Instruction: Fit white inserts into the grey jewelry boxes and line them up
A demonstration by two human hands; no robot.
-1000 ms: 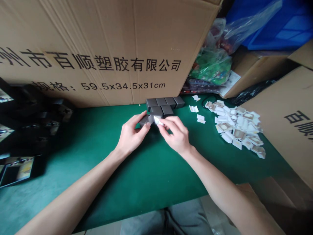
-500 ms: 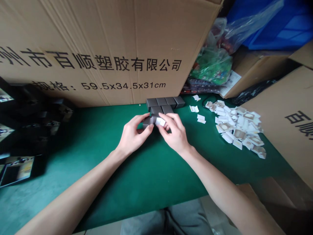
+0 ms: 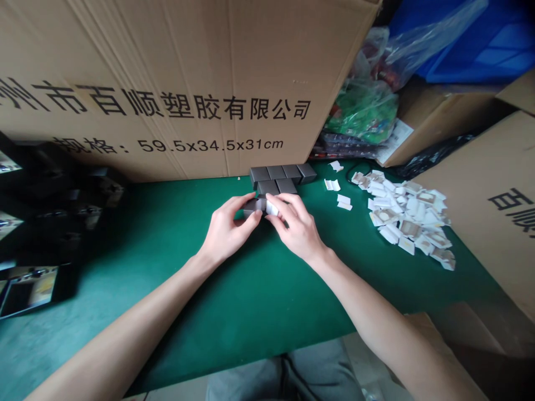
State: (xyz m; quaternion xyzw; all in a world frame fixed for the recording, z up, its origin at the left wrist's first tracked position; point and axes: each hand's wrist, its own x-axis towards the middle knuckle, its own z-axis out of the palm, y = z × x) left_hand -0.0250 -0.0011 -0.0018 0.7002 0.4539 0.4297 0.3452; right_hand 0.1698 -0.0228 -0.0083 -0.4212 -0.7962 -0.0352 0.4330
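Between thumb and fingers, my left hand [image 3: 228, 227] grips a small dark grey box [image 3: 251, 208] near the middle of the green table. My right hand [image 3: 297, 227] is closed on a small folded white insert [image 3: 272, 209] at the box's right end. Fingers cover part of both, so I cannot tell how far the insert sits inside. Just beyond my hands, several similar dark grey boxes [image 3: 276, 174] stand together in two rows.
A heap of white folded inserts [image 3: 412, 211] lies to the right, with a few loose pieces [image 3: 344, 202] nearer. A large cardboard carton [image 3: 188, 67] walls off the back. Black open boxes [image 3: 29, 289] are stacked at left. Plastic bags [image 3: 365, 111] sit at back right.
My right hand has shifted slightly left, toward the dark grey box, and less of the white insert shows. My left hand stays in place.
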